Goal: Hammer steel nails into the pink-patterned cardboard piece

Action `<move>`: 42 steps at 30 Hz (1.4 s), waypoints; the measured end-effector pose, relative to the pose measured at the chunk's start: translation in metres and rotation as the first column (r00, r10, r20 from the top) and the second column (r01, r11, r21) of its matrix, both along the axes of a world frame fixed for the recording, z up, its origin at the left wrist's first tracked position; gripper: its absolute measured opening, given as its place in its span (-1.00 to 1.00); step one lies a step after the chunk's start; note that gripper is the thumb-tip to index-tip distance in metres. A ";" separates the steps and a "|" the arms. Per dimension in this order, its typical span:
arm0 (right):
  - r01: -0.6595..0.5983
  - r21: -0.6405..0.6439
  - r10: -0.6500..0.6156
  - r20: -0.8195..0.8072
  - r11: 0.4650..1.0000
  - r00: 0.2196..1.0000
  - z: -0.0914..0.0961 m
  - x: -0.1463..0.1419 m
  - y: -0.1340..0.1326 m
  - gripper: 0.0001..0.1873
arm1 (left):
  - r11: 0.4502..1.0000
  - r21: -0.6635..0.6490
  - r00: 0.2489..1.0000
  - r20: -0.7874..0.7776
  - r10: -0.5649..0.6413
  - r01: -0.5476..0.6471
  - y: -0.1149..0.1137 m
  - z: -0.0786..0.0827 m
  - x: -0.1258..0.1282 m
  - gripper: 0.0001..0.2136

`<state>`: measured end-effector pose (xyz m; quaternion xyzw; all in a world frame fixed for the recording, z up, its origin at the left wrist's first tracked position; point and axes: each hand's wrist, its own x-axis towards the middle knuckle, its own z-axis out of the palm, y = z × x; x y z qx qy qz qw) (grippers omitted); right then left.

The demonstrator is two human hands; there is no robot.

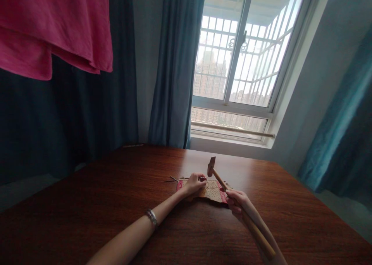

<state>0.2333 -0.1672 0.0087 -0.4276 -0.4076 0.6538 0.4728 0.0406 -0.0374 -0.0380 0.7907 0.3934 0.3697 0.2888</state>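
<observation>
Dark reddish-brown wood with a fine, streaky grain makes up the table (116, 187) across the lower half of the view. Dull window light glosses its far end.

At the far middle of it, the left hand (195, 183) has its fingers curled in close, with the tips pinched together over the top edge of a board (212, 190). Whatever they nip is too small to make out. The right hand (236, 203) has its fingers wrapped tight round the round, pale wooden handle of a hammer (217, 177). The hammer's small, blocky head stands tilted in the air just above the board and just right of the left fingertips. The butt of the handle runs back past the wrist towards the lower edge.

The board lies flat, thin and tan, and is dotted with rows of tiny holes or marks. It has a red strip at each end, and its near edge is partly hidden by both hands. Whether it is wood or card cannot be told. Two thin dark slivers (172, 178) lie on the table just left of it. A metallic bracelet (151, 217) rings the left wrist, and both forearms are cut off by the bottom edge.

Beyond are a white-framed window (235, 63) with a grille, soft teal curtains (174, 83) and a creased pink cloth (55, 24) hanging at the upper left, cut off by the frame.
</observation>
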 end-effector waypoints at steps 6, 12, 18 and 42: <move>0.123 0.107 -0.144 0.215 0.987 0.966 -0.003 0.009 0.006 -0.68 | 1.000 -0.002 1.000 0.018 0.000 0.000 0.001 -0.001 0.000 -0.79; 0.244 0.248 -0.342 0.538 0.938 0.771 -0.018 0.017 0.012 -0.81 | 0.999 -0.027 0.998 0.065 -0.023 0.025 0.000 0.000 -0.001 -0.68; 0.263 0.366 -0.450 0.756 0.893 0.476 -0.025 0.025 0.015 -0.67 | 1.000 0.013 0.996 0.081 -0.028 0.027 -0.006 0.009 -0.003 -0.57; 0.201 0.316 -0.371 0.849 0.927 0.375 -0.031 0.027 0.009 -0.65 | 0.987 -0.059 0.904 0.395 0.163 -0.152 0.048 0.082 -0.074 -0.58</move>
